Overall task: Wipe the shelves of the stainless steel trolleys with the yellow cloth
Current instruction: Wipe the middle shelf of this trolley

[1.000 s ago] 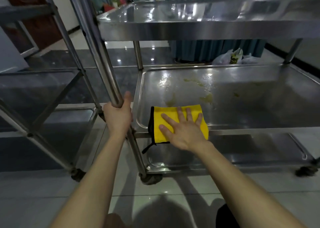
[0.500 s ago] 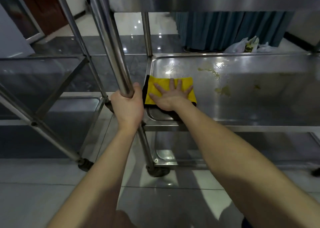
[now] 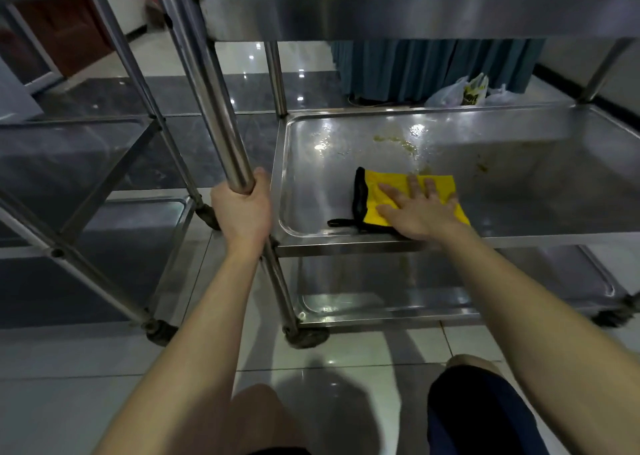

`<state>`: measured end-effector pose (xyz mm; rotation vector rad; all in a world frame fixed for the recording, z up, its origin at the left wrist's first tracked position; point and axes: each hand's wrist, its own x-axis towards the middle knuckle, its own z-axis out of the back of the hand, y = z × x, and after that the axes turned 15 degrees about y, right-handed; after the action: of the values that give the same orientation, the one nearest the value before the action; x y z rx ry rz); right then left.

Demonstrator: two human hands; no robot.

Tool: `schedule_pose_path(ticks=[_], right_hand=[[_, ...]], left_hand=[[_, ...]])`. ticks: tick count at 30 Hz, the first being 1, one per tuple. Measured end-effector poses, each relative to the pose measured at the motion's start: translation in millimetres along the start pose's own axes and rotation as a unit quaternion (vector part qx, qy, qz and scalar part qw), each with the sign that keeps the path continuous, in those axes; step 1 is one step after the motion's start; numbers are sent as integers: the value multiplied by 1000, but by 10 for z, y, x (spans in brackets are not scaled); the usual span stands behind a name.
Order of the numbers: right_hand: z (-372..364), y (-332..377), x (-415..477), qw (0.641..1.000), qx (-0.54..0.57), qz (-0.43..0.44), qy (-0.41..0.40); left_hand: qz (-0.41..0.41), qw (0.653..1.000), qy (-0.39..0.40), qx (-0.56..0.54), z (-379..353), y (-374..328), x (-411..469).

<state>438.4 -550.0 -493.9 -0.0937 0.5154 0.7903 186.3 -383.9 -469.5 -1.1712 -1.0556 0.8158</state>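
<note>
Dim, cool indoor light. Overhead lamps show as small white reflections on the glossy floor (image 3: 270, 73) at upper centre and as glare on the middle shelf (image 3: 346, 143). A soft shadow darkens the tiles at bottom centre. Wide-angle distortion bends the trolley post (image 3: 207, 84); the upper edge is slightly blurred.

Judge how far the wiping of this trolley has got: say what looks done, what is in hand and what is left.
Done: the near left part of the middle shelf looks free of stains. In hand: the right hand presses the yellow cloth flat on that shelf, while the left hand grips the trolley post. Left: yellowish smears beyond the cloth, and probably the bottom shelf.
</note>
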Motion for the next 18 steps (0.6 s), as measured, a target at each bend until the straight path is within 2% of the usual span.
schedule_pose_path(ticks=[3,8,10,14,18], right_hand=[[10,346,126,1000,-8,-17,-19],[32,1618,347,999,-34,40,-11],[-31,1884,334,997,-42,58,-10],[-73,1624,247,995,-34,92,-18],[-91,815,90,994,-47,98,-18]], left_hand=[[-14,1000,11,-1,4,81,19],[-27,1000,-7,1,-2,117,23],[-31,999,-12,8,4,99,29],[-27,1000,-5,9,-5,35,6],[5,1000,5,25,20,2,7]])
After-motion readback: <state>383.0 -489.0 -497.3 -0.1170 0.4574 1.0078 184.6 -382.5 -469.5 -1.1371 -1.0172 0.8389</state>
